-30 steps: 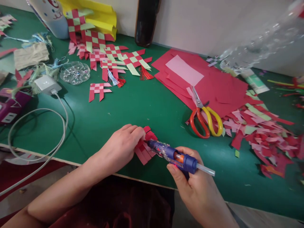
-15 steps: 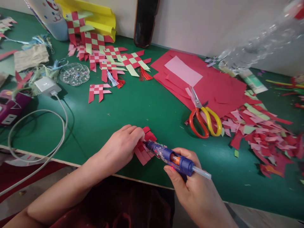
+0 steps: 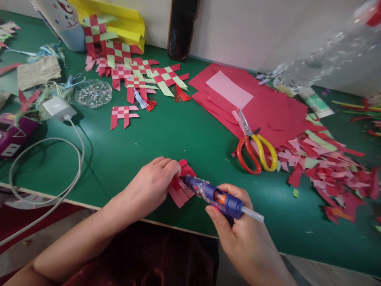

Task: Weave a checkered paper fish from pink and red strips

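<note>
My left hand (image 3: pixel 150 186) rests on the green table (image 3: pixel 184 135) near its front edge, fingers pinched on a red woven paper piece (image 3: pixel 182 184). My right hand (image 3: pixel 241 234) is wrapped round a blue glue gun (image 3: pixel 218 194) with a clear glue stick poking out behind. The gun's nozzle touches the paper piece just beside my left fingertips. Part of the paper piece is hidden under my left hand.
Red-and-yellow scissors (image 3: pixel 256 149) lie on red paper sheets (image 3: pixel 262 107), with paper scraps (image 3: pixel 333 167) to the right. Finished woven pieces (image 3: pixel 139 73) lie at the back, a dish of googly eyes (image 3: pixel 93 92), a white charger (image 3: pixel 58 107) with cable at left.
The glue gun and my right hand have shifted slightly left and down against the paper piece. My left hand has stayed put.
</note>
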`<move>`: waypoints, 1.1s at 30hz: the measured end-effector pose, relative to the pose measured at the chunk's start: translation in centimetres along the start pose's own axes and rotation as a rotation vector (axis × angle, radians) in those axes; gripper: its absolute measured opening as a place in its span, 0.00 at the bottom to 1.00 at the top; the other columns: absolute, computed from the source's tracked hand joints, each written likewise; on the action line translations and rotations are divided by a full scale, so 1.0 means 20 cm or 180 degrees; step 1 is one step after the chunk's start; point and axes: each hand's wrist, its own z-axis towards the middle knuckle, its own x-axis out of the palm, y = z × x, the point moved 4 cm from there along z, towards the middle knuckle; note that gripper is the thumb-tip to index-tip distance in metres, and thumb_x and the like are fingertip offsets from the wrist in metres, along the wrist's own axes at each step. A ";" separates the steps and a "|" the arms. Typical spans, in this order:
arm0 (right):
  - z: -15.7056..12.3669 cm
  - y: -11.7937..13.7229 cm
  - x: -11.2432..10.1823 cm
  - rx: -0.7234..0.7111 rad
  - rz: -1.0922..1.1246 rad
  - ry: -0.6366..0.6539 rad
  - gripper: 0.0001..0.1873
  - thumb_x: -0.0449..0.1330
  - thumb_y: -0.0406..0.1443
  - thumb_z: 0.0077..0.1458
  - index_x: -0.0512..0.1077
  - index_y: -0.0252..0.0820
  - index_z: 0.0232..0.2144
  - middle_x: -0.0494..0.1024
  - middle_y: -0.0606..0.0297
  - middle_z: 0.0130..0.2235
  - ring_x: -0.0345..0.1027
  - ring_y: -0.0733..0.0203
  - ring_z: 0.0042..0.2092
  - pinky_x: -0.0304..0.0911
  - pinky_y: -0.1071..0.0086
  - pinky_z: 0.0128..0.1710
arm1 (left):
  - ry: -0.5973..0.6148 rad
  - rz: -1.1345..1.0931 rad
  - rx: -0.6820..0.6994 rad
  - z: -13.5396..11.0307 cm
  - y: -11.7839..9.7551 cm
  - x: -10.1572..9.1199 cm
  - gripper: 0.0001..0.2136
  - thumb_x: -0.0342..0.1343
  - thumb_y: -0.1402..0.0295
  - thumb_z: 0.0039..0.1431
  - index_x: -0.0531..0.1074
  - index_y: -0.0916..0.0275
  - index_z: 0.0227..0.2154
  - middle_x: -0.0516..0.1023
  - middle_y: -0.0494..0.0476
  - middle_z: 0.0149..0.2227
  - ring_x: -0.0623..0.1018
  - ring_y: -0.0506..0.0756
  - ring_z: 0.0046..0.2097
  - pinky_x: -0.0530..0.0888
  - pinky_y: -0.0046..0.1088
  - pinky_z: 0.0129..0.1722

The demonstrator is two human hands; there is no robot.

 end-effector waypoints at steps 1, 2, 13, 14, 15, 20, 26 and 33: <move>0.00 0.00 0.00 0.0003 -0.0018 -0.0007 0.12 0.50 0.45 0.64 0.61 0.46 0.46 0.79 0.63 0.32 0.73 0.61 0.23 0.60 0.73 0.17 | -0.0007 -0.0001 0.0009 0.00 0.00 0.00 0.13 0.42 0.86 0.51 0.62 0.61 0.33 0.70 0.52 0.31 0.68 0.54 0.34 0.66 0.31 0.36; 0.00 0.00 0.00 0.0003 -0.0033 -0.0011 0.12 0.50 0.45 0.64 0.61 0.46 0.45 0.78 0.63 0.32 0.73 0.61 0.23 0.59 0.73 0.16 | -0.0014 0.0001 0.0013 0.00 0.00 0.00 0.14 0.42 0.86 0.50 0.61 0.61 0.33 0.70 0.52 0.31 0.68 0.54 0.34 0.66 0.31 0.36; -0.03 0.02 -0.02 -0.0104 -0.0043 -0.0039 0.11 0.53 0.43 0.63 0.61 0.46 0.46 0.78 0.66 0.30 0.72 0.63 0.21 0.62 0.74 0.18 | 0.0028 -0.0082 0.0001 0.00 -0.01 -0.01 0.14 0.41 0.86 0.50 0.63 0.62 0.33 0.71 0.54 0.31 0.69 0.54 0.35 0.67 0.32 0.37; -0.04 0.02 -0.03 -0.0090 -0.0026 -0.0066 0.12 0.53 0.43 0.63 0.61 0.46 0.46 0.78 0.65 0.30 0.72 0.63 0.22 0.63 0.74 0.18 | 0.0034 -0.0074 -0.0004 0.00 -0.01 -0.01 0.14 0.41 0.86 0.49 0.63 0.62 0.33 0.71 0.54 0.31 0.69 0.54 0.35 0.67 0.32 0.37; -0.05 0.01 -0.03 -0.0059 0.0004 -0.0115 0.12 0.53 0.43 0.63 0.62 0.46 0.46 0.78 0.65 0.31 0.73 0.63 0.23 0.63 0.74 0.20 | 0.0042 -0.0054 -0.0014 0.00 -0.01 -0.01 0.14 0.41 0.86 0.49 0.63 0.62 0.33 0.70 0.53 0.31 0.68 0.54 0.34 0.67 0.32 0.37; -0.09 -0.03 -0.11 0.0122 -0.0028 -0.0752 0.16 0.54 0.46 0.62 0.66 0.42 0.46 0.75 0.60 0.38 0.73 0.60 0.33 0.70 0.67 0.33 | 0.0058 0.0084 -0.0052 0.00 0.00 0.00 0.13 0.41 0.86 0.46 0.59 0.60 0.30 0.68 0.52 0.29 0.66 0.54 0.33 0.65 0.31 0.34; -0.15 -0.20 -0.21 0.0460 -0.1127 -0.1563 0.29 0.53 0.48 0.61 0.64 0.35 0.57 0.70 0.43 0.53 0.70 0.42 0.48 0.67 0.51 0.43 | 0.0038 0.0132 -0.0086 0.00 0.01 0.01 0.12 0.41 0.84 0.51 0.58 0.60 0.30 0.68 0.52 0.29 0.66 0.53 0.33 0.65 0.31 0.34; -0.19 -0.42 -0.17 0.0651 -0.1682 -0.1020 0.38 0.52 0.47 0.61 0.50 0.35 0.67 0.71 0.45 0.52 0.66 0.39 0.49 0.64 0.45 0.48 | 0.0066 -0.0214 -0.0531 0.00 0.04 0.02 0.07 0.44 0.78 0.58 0.58 0.59 0.36 0.71 0.50 0.33 0.71 0.53 0.37 0.69 0.30 0.36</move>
